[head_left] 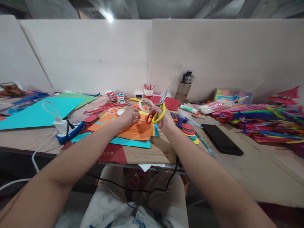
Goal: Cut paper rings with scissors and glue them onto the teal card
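Observation:
In my right hand [163, 118] I grip scissors [158, 116] with yellow and red handles, their metal blades pointing up and away from me. Beside its fingers stands a white ring [145, 103] that looks like a roll of tape. My left hand [130, 116] is closed in a pinch just above an orange sheet [140, 132]. A thin pale strip [143, 120] runs from its fingertips toward the scissor handles. Under the orange sheet lies a blue sheet [133, 142]. Small light-blue strips rest on the orange sheet, near a pinkish tape roll [112, 110].
Red discs [91, 119] and a blue-and-white device with a cable [70, 131] lie left. To the right are coloured discs [188, 131], a black phone [222, 139] and pipe cleaners [268, 122]. A glue stick [189, 109], red cup [148, 92] and bottle [183, 90] stand behind.

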The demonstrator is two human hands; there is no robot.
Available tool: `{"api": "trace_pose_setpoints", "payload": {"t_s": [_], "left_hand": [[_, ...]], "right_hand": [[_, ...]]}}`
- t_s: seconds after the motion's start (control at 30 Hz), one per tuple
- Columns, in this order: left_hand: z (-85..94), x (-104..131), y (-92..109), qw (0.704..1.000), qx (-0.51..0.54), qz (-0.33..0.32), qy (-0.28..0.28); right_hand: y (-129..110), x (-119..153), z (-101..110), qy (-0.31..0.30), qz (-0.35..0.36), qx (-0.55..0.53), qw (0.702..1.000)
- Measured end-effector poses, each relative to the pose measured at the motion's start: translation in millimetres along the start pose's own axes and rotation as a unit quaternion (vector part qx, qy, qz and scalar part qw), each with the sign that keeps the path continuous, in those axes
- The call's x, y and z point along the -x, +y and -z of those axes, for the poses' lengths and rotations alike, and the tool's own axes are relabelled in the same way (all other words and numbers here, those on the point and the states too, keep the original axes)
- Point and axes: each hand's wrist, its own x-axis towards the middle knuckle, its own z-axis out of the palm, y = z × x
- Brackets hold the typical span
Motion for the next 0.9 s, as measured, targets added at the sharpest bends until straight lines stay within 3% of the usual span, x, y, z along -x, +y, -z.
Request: {"api": "trace_pose_setpoints", "payload": {"t_s": [0.1,0.2,0.33,0.43,0.5,0.57,0.67,0.73,0.83,0.9], "left_hand": [[-1.0,-2,0,1.000,-0.017,-0.014,0.000],[2.0,-6,1,0.999,0.008,-0.006,0.036],[17.6,-9,7,0.987,0.085,0.088,0.101],[36.8,-8,15,0.956,0.191,0.169,0.146],[50.4,-5,21,0.912,0.342,0.187,0.131],[62.2,-1,29,0.842,0.511,0.167,0.053],[72.2,7,46,0.754,0.636,0.124,-0.108],[72.1,12,63,0.712,0.646,0.098,-0.257],[64.9,14,96,0.615,0.619,0.023,-0.488],[59.2,14,116,0.552,0.582,-0.029,-0.596]], "right_hand": [[2,-3,1,0.006,0.003,-0.015,1.000],[0,-5,4,0.000,0.013,-0.024,1.000],[-8,-6,8,-0.004,0.038,-0.023,0.999],[-15,-6,9,0.002,0.048,-0.028,0.998],[-19,-7,10,0.013,0.044,-0.025,0.999],[-21,-7,10,0.020,0.042,-0.022,0.999],[-21,-8,11,0.025,0.039,-0.018,0.999],[-20,-8,11,0.028,0.036,-0.009,0.999],[-17,-9,13,0.017,0.042,0.008,0.999],[-14,-10,13,0.004,0.047,0.016,0.999]]}}
